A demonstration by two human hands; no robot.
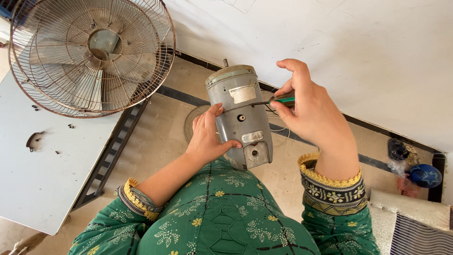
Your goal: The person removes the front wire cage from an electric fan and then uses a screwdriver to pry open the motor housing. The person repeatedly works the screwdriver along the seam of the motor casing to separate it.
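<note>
While the left hand (206,137) wraps its grip around the side of a grey motor housing (240,115), thumb across the front near the lower end and fingers curled behind the left edge, the right hand (309,106) pinches a screwdriver (277,100) by its green handle between thumb and forefinger, closed tight on it. The dark shaft runs toward nine o'clock and its tip meets the housing's front face just below a pale rectangular label (the exact contact point is too small to make out). The housing stands nearly upright at the centre of the view, held in the air above the tiled floor (155,137), its capped end with a short stub at twelve o'clock and its open, squared end at six o'clock, close to the person's green patterned garment (222,217). Thin wires (278,130) trail behind it at three o'clock.

At ten o'clock from the housing, a fan (92,54) with a round wire guard lies on a grey bench (42,174), partly overhanging its edge. Small screws (35,107) and a curved metal bracket (34,140) are scattered on the bench at nine o'clock. A white wall (368,52) fills the view from twelve to three o'clock, and at four o'clock a blue ball (424,175) sits by the wall's base.
</note>
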